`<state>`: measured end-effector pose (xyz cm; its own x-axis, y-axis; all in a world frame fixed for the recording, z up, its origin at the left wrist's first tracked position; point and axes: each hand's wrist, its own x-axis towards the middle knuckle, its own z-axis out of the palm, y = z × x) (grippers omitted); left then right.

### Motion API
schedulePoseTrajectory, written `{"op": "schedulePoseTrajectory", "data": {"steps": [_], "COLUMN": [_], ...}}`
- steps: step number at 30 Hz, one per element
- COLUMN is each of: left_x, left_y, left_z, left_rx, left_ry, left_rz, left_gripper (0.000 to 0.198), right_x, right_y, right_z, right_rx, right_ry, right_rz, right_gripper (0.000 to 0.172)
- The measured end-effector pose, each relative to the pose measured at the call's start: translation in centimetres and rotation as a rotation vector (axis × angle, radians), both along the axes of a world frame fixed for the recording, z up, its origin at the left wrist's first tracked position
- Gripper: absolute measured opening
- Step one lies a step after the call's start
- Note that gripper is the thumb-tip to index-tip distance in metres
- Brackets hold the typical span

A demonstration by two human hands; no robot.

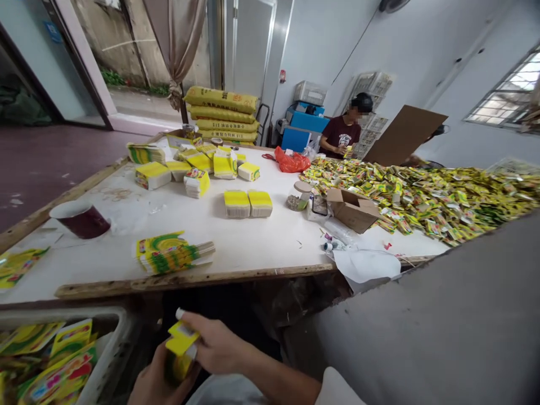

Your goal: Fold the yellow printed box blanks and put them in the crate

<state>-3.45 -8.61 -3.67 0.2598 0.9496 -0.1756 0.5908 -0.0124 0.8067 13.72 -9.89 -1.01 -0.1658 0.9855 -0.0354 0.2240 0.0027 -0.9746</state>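
Note:
Low in front of the table, my left hand [154, 377] is closed round yellow-and-green packets [179, 365]. My right hand [217, 340] pinches the upper yellow packets [182, 332] of the same bunch; white tape or a cover shows on one fingertip. How many packets I hold cannot be seen. To the left, a grey-white plastic crate [120, 326] contains loose yellow packets with green and red print. Just beyond my hands, a fanned stack of similar packets [164, 253] lies by the table's front edge.
On the white table [261, 247] are a maroon mug [82, 219], two neat packet bundles [248, 203], several more bundles behind, a jar [298, 197] and an open cardboard box [353, 209]. A large packet heap [422, 191] covers the right side. Across it sits a person [341, 132]. A grey wall [442, 320] borders my right.

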Motion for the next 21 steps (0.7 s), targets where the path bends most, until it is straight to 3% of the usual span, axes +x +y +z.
{"op": "schedulePoseTrajectory", "data": {"steps": [3,5,7,13,21], "left_x": [0.7,1.2,1.6,2.3,2.9], "left_y": [-0.5,-1.0,-1.3,-2.0,-2.7], "left_z": [0.9,1.8,2.5,2.7,2.8], "left_rx": [0.108,0.145,0.185,0.171,0.087], "left_ry": [0.147,0.223,0.249,0.244,-0.061], "left_rz": [-0.026,-0.04,-0.06,-0.092,0.047], "left_gripper": [0.058,0.056,0.055,0.077,0.082], "right_x": [-0.5,-0.5,-0.4,0.3,0.2], "right_y": [0.6,0.7,0.5,0.0,-0.1], "right_z": [-1.8,-2.4,-2.6,-2.8,-2.5], "right_rx": [-0.141,-0.255,-0.292,-0.344,-0.284], "right_ry": [0.348,0.54,0.596,0.583,0.534], "right_rz": [-0.144,-0.231,-0.263,-0.119,0.053], "right_gripper": [0.045,0.051,0.054,0.058,0.075]}}
